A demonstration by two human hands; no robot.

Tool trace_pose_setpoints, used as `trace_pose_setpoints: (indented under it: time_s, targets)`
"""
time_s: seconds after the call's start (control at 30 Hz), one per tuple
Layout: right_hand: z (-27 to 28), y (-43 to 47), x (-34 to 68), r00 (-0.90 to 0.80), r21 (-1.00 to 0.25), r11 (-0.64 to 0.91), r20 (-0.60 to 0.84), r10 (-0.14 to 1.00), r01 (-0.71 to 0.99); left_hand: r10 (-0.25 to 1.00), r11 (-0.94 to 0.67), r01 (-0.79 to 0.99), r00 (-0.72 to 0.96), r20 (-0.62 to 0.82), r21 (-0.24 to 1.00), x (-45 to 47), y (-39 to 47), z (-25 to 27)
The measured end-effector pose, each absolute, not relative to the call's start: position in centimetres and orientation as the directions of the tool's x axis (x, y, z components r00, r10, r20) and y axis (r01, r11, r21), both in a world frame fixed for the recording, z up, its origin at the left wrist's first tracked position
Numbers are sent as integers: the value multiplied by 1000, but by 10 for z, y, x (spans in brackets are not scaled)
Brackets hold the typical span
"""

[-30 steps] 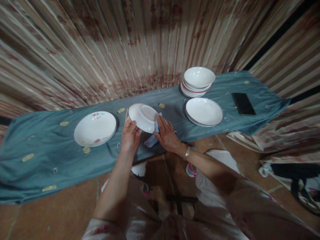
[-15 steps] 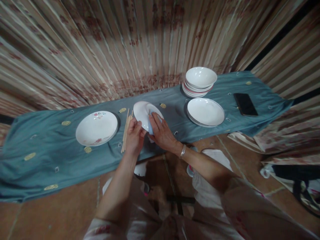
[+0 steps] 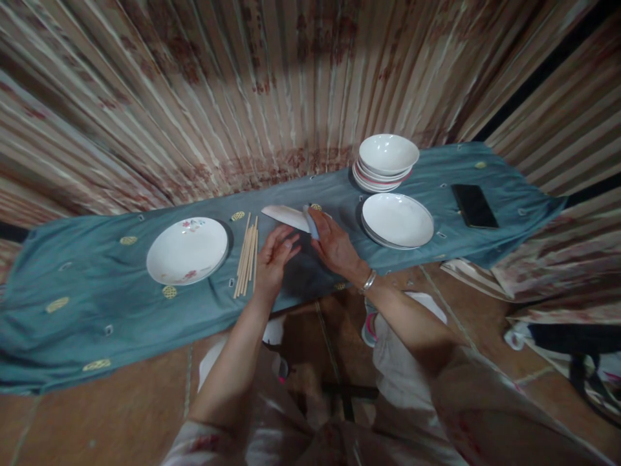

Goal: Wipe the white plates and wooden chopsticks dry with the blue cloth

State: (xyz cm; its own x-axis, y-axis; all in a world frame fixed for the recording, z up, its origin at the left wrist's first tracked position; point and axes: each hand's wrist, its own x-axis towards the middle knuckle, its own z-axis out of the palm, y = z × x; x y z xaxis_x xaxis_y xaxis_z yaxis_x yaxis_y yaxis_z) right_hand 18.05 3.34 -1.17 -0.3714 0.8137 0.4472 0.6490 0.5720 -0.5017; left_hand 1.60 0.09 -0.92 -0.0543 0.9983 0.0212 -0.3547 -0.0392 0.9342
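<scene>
A white plate (image 3: 287, 217), seen nearly edge-on, is tilted above the middle of the cloth-covered table. My right hand (image 3: 337, 247), with a bracelet at the wrist, grips its right side through a light blue cloth (image 3: 311, 223). My left hand (image 3: 275, 257) is open just below the plate, fingers spread, apparently apart from it. Several wooden chopsticks (image 3: 246, 259) lie beside that hand, on its left. Farther left is a flower-patterned white plate (image 3: 187, 251).
Right of my hands are stacked white plates (image 3: 398, 221), with a stack of white bowls (image 3: 389, 155) behind them. A dark phone (image 3: 474, 206) lies farther right on the teal tablecloth (image 3: 116, 291). A pleated curtain (image 3: 291, 84) hangs along the table's far side.
My left hand has let go of the plate and opened. The plate has turned from facing up to nearly edge-on, while my right hand has moved slightly right with the cloth.
</scene>
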Motion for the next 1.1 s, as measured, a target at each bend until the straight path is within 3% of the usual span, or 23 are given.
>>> trace_pose_setpoints:
  time_s: [0.17, 0.33, 0.53, 0.7, 0.8, 0.97, 1.1]
  targets:
    - [-5, 46, 197, -115, -657, 406, 440, 891, 635, 994, -53, -279, -106, 24, 959, 13, 4, -21]
    - [-14, 57, 205, 131, -801, 169, 293, 947, 574, 955, -130, -185, -288, 73, 974, 3, 14, -39]
    - [-29, 55, 197, 169, -908, 169, 249, 954, 385, 936, -117, -266, -351, 17, 957, -3, 17, -46]
    - [-39, 58, 193, 232, -983, 115, 146, 962, 144, 975, 64, -489, -157, -160, 870, 7, 4, -30]
    - [-43, 60, 191, 257, -997, 59, 69, 964, 47, 954, 215, -522, -67, -291, 826, 9, -3, -26]
    - [-46, 63, 192, 240, -998, 0, 15, 971, 63, 933, 286, -516, -41, -357, 808, 4, -6, -31]
    - [-45, 66, 200, 212, -974, 48, 96, 972, 221, 934, 262, -506, -82, -348, 822, 1, -5, -34]
